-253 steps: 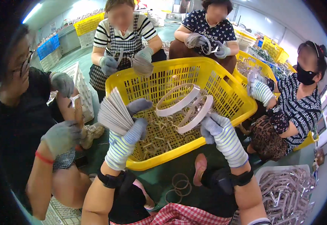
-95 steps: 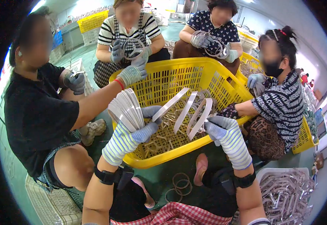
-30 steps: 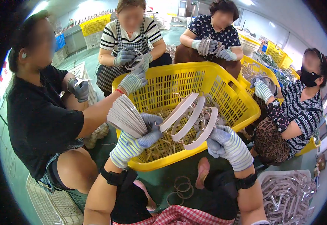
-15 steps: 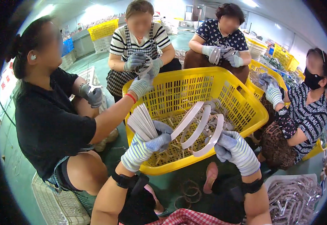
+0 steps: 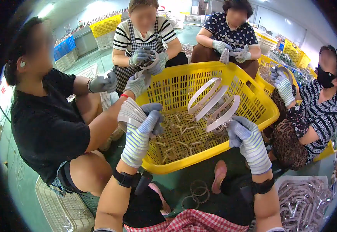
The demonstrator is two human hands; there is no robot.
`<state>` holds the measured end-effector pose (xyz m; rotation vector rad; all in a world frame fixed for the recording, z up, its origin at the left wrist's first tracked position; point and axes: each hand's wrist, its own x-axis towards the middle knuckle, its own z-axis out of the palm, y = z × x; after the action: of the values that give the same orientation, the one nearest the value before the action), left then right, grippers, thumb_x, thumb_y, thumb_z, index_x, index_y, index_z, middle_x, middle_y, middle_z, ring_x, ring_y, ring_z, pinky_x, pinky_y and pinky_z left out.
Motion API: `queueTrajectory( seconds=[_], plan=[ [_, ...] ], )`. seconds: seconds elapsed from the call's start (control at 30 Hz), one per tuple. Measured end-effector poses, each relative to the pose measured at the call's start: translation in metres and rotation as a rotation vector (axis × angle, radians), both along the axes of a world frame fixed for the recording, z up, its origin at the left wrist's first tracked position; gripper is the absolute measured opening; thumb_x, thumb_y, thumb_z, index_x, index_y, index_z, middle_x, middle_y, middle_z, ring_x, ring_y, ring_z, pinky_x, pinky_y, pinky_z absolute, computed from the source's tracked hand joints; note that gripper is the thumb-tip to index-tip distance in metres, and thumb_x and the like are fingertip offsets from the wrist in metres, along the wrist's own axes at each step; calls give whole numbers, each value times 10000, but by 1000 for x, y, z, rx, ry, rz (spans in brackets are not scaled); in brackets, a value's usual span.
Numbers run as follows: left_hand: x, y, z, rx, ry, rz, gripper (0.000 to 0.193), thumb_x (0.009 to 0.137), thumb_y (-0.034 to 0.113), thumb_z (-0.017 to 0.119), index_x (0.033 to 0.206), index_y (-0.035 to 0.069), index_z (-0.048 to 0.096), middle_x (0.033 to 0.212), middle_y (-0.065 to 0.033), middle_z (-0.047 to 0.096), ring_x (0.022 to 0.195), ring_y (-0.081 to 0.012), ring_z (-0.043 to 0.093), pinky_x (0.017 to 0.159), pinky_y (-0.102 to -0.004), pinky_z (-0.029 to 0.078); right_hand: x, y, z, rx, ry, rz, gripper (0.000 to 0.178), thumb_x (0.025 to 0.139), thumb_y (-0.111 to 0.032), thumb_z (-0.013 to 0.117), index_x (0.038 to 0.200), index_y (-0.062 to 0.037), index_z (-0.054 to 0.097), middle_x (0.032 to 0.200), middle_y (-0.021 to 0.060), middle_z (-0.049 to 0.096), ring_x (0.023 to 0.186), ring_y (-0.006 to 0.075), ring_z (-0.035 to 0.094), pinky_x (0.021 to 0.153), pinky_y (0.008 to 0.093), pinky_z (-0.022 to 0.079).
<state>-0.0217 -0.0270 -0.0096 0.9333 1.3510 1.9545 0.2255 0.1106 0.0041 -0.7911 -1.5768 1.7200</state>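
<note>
My left hand (image 5: 140, 133), in a striped grey-fingered glove, is closed on a fanned stack of thin whitish strips (image 5: 130, 112) at the left side of the yellow basket (image 5: 191, 167). Over the basket's right half, my right hand (image 5: 249, 141), gloved alike, pinches the lower end of several pale looped bands (image 5: 219, 101). These loops stand up and lean away from my fingers, spread apart from one another. Their gripped ends are partly hidden by my fingers. Small light-coloured pieces (image 5: 184, 127) lie scattered on the basket's bottom.
Several gloved co-workers sit around the basket; the left one's forearm (image 5: 110, 116) reaches along its left side. A bin of pale curved pieces (image 5: 303, 201) stands at lower right. A cream crate (image 5: 62, 205) is at lower left. Rings (image 5: 199, 191) lie on the floor between my feet.
My left hand has moved left with its stack, whose strips now look more curved. The looped bands in my right hand have swung up and away from my left hand.
</note>
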Motion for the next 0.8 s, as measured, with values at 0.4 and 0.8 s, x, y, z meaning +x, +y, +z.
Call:
queueTrajectory(
  seconds=[0.4, 0.8],
  plan=[
    [7, 1, 3, -71, 41, -57, 308, 884, 246, 611, 1129, 63, 571, 788, 1, 556, 541, -62, 467, 559, -222, 428, -3, -7, 8, 20, -85, 74, 297, 831, -302, 680, 970, -44, 631, 675, -28, 560, 551, 47, 493, 507, 183, 389],
    [11, -5, 5, -78, 12, -132, 219, 866, 179, 616, 1033, 38, 608, 782, -6, 579, 588, -86, 521, 550, -211, 426, -7, -11, 7, 43, -196, 138, 306, 845, -283, 667, 1010, -29, 624, 754, -31, 579, 601, 29, 470, 541, 179, 385]
  ],
)
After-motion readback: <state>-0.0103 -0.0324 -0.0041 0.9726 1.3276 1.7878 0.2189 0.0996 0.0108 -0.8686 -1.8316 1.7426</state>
